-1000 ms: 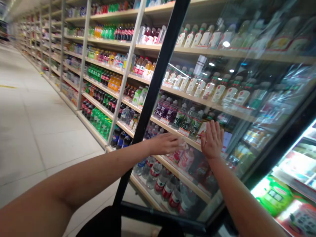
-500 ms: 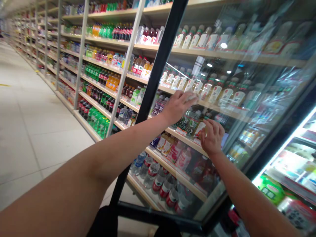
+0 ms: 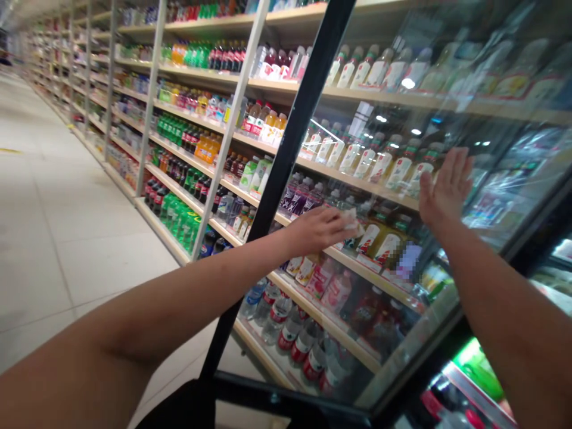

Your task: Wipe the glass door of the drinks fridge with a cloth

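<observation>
A glass door (image 3: 339, 333) with a black frame stands open in front of me, and shelves of bottles show through it. My left hand (image 3: 315, 229) reaches across to the middle of the pane. Under its fingertips is a crumpled white tissue (image 3: 352, 221), which appears pressed against the glass. Higher and farther right, my right hand (image 3: 447, 187) is raised at the pane with its fingers stretched out and nothing in it. Whether its palm touches the glass I cannot tell.
Long shelves of bottled drinks (image 3: 192, 143) run away to the left, beside a pale tiled floor (image 3: 58, 238). At the lower right, the lit cooler holds a green package (image 3: 480, 363). The door's black edge (image 3: 279, 179) slants upward near my left forearm.
My left hand has moved down across the glass with the tissue. My right hand has risen to the right, and its curled fingers have straightened.
</observation>
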### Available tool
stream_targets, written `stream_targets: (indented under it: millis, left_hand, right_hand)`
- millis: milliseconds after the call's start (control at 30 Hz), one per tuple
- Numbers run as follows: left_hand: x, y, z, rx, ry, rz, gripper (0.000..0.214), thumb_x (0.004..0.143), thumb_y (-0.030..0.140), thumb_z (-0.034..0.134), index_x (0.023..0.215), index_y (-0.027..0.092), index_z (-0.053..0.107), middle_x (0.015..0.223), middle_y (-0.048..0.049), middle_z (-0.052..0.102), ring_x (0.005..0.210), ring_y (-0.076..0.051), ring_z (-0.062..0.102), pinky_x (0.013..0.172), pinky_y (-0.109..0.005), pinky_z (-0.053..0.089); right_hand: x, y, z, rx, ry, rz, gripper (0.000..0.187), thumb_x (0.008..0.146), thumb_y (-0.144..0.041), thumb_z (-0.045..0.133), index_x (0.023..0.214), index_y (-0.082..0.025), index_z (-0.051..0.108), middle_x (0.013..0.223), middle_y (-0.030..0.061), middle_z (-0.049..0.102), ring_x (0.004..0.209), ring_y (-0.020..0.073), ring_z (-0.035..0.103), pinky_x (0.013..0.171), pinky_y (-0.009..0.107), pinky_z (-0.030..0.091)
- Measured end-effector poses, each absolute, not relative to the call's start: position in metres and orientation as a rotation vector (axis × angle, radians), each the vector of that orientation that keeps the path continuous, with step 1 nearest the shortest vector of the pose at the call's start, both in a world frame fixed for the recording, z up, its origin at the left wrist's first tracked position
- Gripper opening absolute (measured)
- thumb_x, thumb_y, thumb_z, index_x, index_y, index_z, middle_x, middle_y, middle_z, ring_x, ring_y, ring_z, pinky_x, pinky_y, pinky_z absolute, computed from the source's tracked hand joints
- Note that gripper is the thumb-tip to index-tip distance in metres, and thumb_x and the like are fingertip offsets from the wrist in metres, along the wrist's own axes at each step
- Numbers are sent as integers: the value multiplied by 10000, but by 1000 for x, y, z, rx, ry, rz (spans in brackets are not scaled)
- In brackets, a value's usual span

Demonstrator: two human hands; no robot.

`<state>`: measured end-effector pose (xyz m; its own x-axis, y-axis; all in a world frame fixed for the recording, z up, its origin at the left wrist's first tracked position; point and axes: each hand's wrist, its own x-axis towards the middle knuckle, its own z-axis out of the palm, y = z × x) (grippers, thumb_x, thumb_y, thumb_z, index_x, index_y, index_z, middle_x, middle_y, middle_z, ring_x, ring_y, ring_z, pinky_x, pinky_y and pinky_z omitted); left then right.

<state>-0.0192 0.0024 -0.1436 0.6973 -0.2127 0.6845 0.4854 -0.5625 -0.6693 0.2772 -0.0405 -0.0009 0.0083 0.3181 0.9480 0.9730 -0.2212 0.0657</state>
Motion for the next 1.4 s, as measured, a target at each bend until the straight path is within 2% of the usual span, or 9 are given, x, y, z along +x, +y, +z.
stream_targets:
  millis: [133,233,333,533,700,933,1100,1200,1400]
  left_hand:
    - [-24,8,-79,-1851,-441,-1148,468,991,149,403,1437,281,458,1508,-28,466,1323,-264,484,1073,-435,451]
    - [-19,12,-32,-1749,-658,-1333,525,1027,137,123,1475,165,396,1526,-53,393,1396,-307,398,1086,-486,388]
    - [-2,10,-19,-1750,-704,-1465,505,1030,135,160,1457,177,428,1497,-60,425,1382,-288,423,1116,-495,371]
    - [39,3,-126,-2008,-280,-1157,452,1000,166,393,1433,264,479,1466,-30,507,1224,-222,518,1067,-389,429]
    - [35,5,-197,-1939,209,-871,305,984,231,512,1268,238,624,1366,-35,606,1219,-208,537,926,-327,471]
    - [11,11,-83,-1828,-200,-1019,481,988,151,418,1447,290,448,1496,-20,486,1262,-246,491,989,-414,452]
    - [15,16,-28,-1712,-521,-1462,475,999,147,341,1422,297,497,1466,0,500,1228,-272,489,997,-472,447]
    - [28,13,-56,-1748,-504,-1463,481,1004,146,338,1419,323,507,1468,22,501,1184,-251,493,978,-438,451]
    - [27,0,-174,-1956,7,-911,387,987,212,488,1361,290,551,1443,-17,543,1195,-223,512,918,-355,445]
  right_hand:
    - [285,-45,1,-1555,-1430,-1143,756,1024,-557,283,1601,-159,0,1670,166,-8,1543,332,-4,1163,634,160]
    - [293,-49,8,-1474,-1504,-1043,744,1013,-597,191,1604,-166,56,1673,152,4,1539,373,-4,1155,674,106]
    - [299,-51,14,-1437,-1543,-1028,733,1009,-595,156,1603,-169,90,1670,162,33,1537,389,4,1139,697,113]
    - [277,-45,1,-1476,-1409,-1029,709,1027,-521,329,1600,-180,86,1671,149,34,1545,343,12,1168,680,95]
    - [252,-31,-29,-1191,-1152,-1060,567,1037,-358,272,1554,-124,290,1623,169,261,1525,334,160,1180,675,135]
    - [252,-26,-36,-1147,-1073,-1184,562,944,-218,271,1474,-126,435,1553,133,420,1491,273,302,1182,569,293]
    - [250,-30,-37,-1176,-1062,-1211,577,924,-204,285,1472,-111,439,1546,140,433,1490,253,309,1182,536,314]
    - [252,-29,-38,-1178,-1072,-1215,578,922,-194,294,1476,-108,435,1549,135,428,1492,263,306,1181,548,312]
    - [254,-27,-38,-1175,-1059,-1203,575,908,-179,325,1464,-120,457,1541,124,442,1492,270,306,1189,554,302]
